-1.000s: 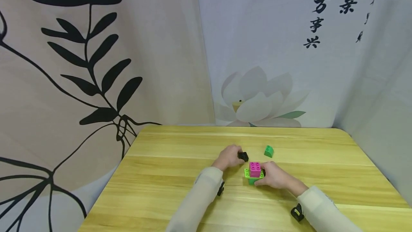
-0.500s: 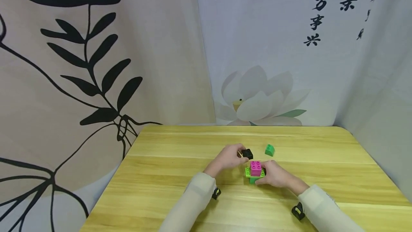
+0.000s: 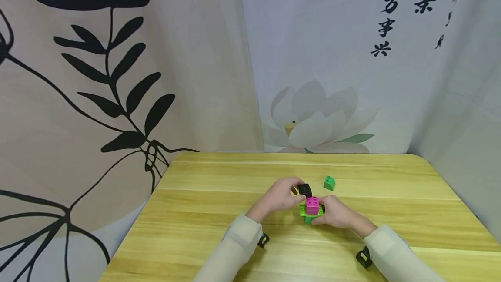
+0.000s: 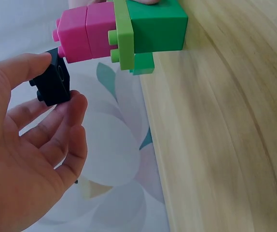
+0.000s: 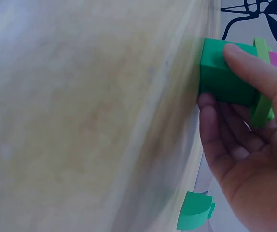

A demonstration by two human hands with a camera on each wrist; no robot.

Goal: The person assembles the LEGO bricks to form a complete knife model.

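My left hand [image 3: 278, 195] pinches a small black toy brick [image 4: 54, 79] between thumb and fingertips. In the head view the black brick hangs just behind and above a pair of stacked pink bricks [image 3: 312, 206]. Those pink bricks top a build: a flat lime-green plate [image 4: 124, 36] lies under them, with a larger green block [image 5: 225, 72] at the base, standing on the table. My right hand [image 3: 339, 212] grips this green base from the right, thumb on its near side. In the left wrist view the black brick's studs face away from the pink studs.
A loose green brick with a curved side [image 3: 329, 182] lies on the wooden table [image 3: 219, 173], behind the build and slightly to the right. Beyond the table's far edge hangs a printed curtain [image 3: 203, 77].
The left hand has carried the black brick rightward, closer to the top of the pink bricks. The right hand keeps its grip on the build, almost unmoved.
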